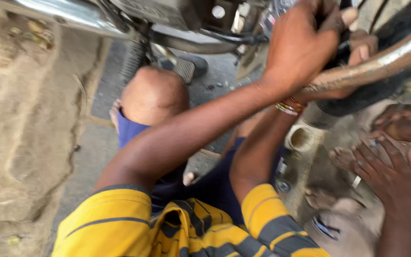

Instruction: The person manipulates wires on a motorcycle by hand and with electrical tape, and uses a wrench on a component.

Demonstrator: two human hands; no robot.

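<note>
I squat beside a motorcycle in a yellow striped shirt and blue shorts. My left hand [303, 45] reaches up with its fingers closed on a dark part of the motorcycle [343, 38], just above a rusty curved exhaust pipe [386, 59]. My right arm, with bangles [288, 107] at the wrist, rises under that pipe. Most of my right hand [362, 47] is hidden behind the left hand and the pipe. Its fingertips show above the pipe and appear to curl around it.
Another person's hands [391, 166] rest low on the right, near a round metal part [300, 138]. A foot peg [185, 70], a coil spring [132, 59] and a chrome tube [67, 12] lie ahead. My knee [153, 95] is raised; dirt ground [24, 133] spreads left.
</note>
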